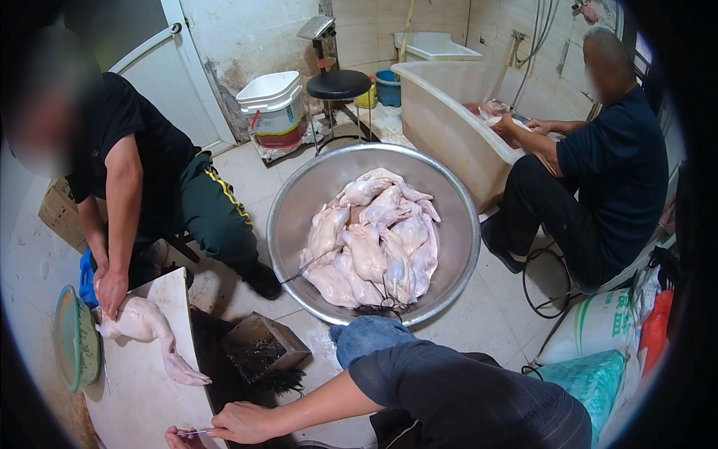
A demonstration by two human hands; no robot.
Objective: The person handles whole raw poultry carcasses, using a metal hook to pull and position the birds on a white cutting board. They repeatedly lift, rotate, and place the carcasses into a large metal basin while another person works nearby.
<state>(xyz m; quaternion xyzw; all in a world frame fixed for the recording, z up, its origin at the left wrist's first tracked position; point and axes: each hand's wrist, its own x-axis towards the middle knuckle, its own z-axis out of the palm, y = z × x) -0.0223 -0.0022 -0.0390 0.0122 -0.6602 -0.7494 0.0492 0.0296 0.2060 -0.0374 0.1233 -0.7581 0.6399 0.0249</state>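
Observation:
At the bottom edge, my right hand (241,423) is closed around a thin metal tool (196,432) above the near end of a white board (146,374). The tool's far end reaches the curled fingers of my left hand (184,438), which the frame edge partly cuts off; what they grip is unclear. Farther up the board lies a plucked bird (146,320), with another person's hands (112,288) on it. A large metal basin (467,247) full of several plucked birds (366,251) stands on the floor beyond my knee.
A square bin of dark feathers (258,348) sits beside the board, and a green basin (67,340) at its left. Behind are a bucket (275,112), a stool (339,85) and a cream tub (441,112), where another person (613,165) handles meat. Sacks (591,329) lie at right.

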